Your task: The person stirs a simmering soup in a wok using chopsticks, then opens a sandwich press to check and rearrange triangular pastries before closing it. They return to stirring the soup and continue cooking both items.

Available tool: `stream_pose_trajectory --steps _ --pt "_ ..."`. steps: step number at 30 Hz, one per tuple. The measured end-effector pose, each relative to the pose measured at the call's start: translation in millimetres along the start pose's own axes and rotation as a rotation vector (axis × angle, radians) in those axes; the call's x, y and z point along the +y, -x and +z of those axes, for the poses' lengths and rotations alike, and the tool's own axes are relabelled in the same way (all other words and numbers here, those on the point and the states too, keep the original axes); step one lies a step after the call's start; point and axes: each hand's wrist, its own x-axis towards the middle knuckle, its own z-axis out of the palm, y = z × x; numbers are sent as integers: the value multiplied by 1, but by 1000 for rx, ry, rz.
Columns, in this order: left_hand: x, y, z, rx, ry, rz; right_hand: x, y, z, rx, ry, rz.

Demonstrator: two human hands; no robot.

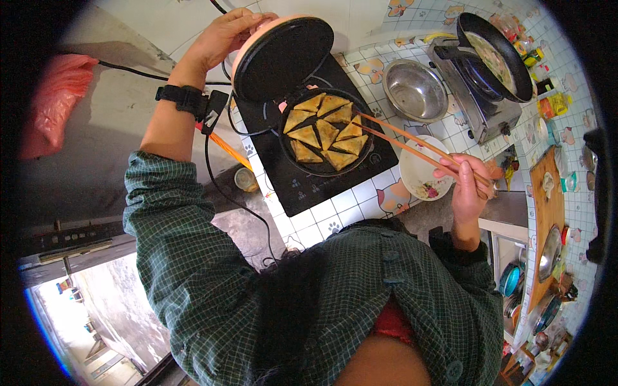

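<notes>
My left hand [217, 41], at the upper left, grips the pink edge of a round electric griddle's lid [289, 58]. The lid stands raised, its black inner plate facing me. Below it, the griddle's black lower pan [315, 172] rests on a black glass cooktop [285, 190]. Several browned triangular pastries [327, 133] lie spread in this pan. My right hand [468, 193] holds a pair of long wooden chopsticks [410, 141]. Their tips reach the pastries at the pan's right side. Under the chopsticks is a white flower-patterned bowl [417, 166].
A steel bowl [415, 91] sits right of the cooktop. Beyond it, a portable gas stove [502, 118] carries a black frying pan [524, 62] with food inside. A black cord [207, 169] hangs at the counter's left edge. A wooden board [550, 193] is far right.
</notes>
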Motion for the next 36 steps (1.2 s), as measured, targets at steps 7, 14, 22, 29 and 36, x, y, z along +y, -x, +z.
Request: stream_pose_trajectory --steps 7,14,22,29,36 --pt "20 27 72 -84 -228 63 -3 10 -16 32 32 -12" --pt "-11 76 199 -10 -780 471 -4 19 -43 57 122 13" --pt "-29 88 244 104 -880 484 -9 24 -69 81 82 21" --pt "-47 138 254 554 -671 267 -7 23 -101 86 39 30" --pt "-166 260 285 1352 -190 27 9 13 -138 38 -99 21"
